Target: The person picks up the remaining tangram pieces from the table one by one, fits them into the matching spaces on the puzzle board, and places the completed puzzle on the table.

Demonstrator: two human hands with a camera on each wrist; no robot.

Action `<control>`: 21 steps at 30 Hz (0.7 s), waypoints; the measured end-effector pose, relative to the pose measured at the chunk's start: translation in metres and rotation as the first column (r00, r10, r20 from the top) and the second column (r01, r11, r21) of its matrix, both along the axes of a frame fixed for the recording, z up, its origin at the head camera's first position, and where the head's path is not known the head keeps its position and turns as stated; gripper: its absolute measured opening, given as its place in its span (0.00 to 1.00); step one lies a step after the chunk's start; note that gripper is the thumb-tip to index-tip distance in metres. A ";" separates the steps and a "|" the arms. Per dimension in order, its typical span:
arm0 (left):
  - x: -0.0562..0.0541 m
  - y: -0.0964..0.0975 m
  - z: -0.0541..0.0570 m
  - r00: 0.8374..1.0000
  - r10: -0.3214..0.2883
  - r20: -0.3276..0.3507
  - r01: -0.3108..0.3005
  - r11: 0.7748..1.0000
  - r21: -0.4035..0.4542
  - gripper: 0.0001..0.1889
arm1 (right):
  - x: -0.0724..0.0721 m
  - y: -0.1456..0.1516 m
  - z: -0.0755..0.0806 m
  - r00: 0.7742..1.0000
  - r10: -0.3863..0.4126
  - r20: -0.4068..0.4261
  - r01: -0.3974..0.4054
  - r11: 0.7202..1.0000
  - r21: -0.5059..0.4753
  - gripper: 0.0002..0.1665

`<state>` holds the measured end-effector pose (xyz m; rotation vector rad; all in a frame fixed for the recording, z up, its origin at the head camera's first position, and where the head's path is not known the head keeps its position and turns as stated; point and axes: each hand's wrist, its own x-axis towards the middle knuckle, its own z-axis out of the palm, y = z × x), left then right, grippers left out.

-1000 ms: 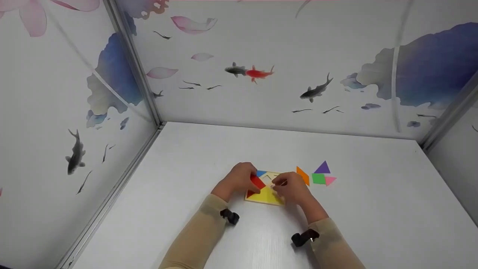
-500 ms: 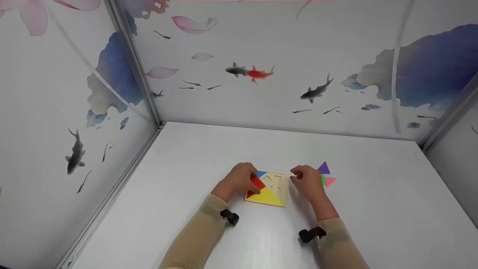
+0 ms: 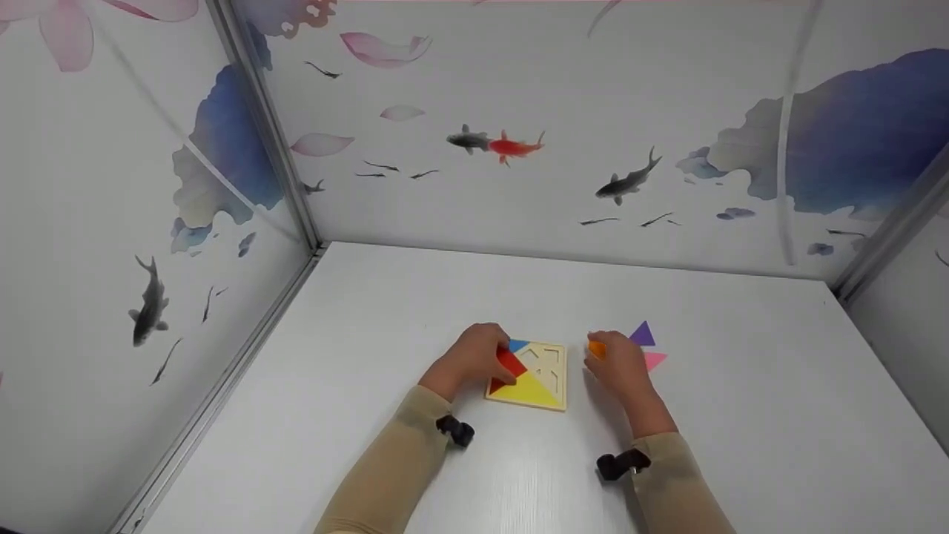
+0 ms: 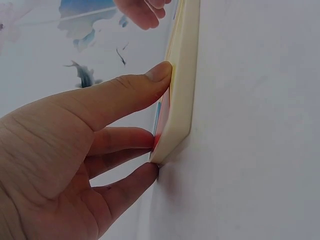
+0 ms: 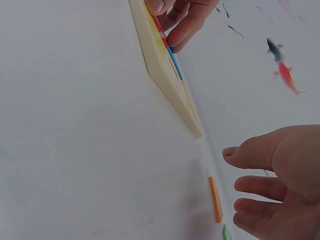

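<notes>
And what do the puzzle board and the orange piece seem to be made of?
The puzzle board looks like wood, unpainted and matte: its side is pale cream without shine, though no grain shows. The orange piece may be painted wood or plastic, apparently smooth: its colour is even, which settles neither.

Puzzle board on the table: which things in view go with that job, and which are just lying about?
Part of the job, it seems:
puzzle board, held by the left hand
yellow piece, red piece, blue piece, in the board
orange piece, near the right hand
green piece, purple triangle, pink triangle, loose

Just surroundings:
printed wall
wrist cameras, worn, not loose
</notes>
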<state>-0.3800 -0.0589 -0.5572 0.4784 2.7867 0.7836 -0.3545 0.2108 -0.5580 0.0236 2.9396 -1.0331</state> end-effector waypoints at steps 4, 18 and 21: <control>0.000 -0.001 -0.001 1.000 -0.004 -0.003 0.004 1.000 0.001 0.30 | 0.000 0.000 -0.004 1.000 0.006 0.024 -0.006 1.000 0.023 0.29; 0.001 0.000 0.002 1.000 0.008 0.005 -0.008 1.000 0.005 0.31 | 0.001 0.001 -0.006 1.000 0.006 0.019 -0.007 0.998 0.064 0.19; 0.002 -0.001 0.002 1.000 0.000 -0.006 0.000 1.000 0.011 0.30 | 0.001 0.002 -0.007 1.000 0.014 0.003 -0.014 0.997 0.082 0.17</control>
